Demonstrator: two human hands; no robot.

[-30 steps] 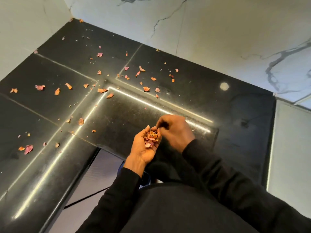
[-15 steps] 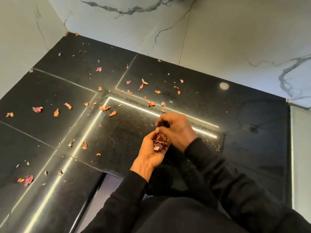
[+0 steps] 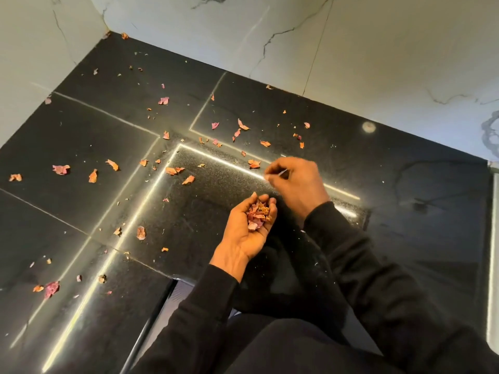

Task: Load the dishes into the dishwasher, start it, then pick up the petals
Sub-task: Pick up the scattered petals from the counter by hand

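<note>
The petals [image 3: 258, 213] sit heaped in my left hand [image 3: 247, 233], its grip cupped palm-up round them like a bowl, near me above the table [image 3: 405, 163]. My right hand [image 3: 295, 182] hovers just beyond, by the loose petals [image 3: 254, 164] scattered far and left, fingers drawn in; whether they pinch one I cannot tell.

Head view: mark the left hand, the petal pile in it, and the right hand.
left hand [image 3: 241, 238]: head view, bare palm below the petals.
petal pile [image 3: 258, 215]: head view, middle of the heap in the cupped palm.
right hand [image 3: 295, 182]: head view, back of the hand.
</note>
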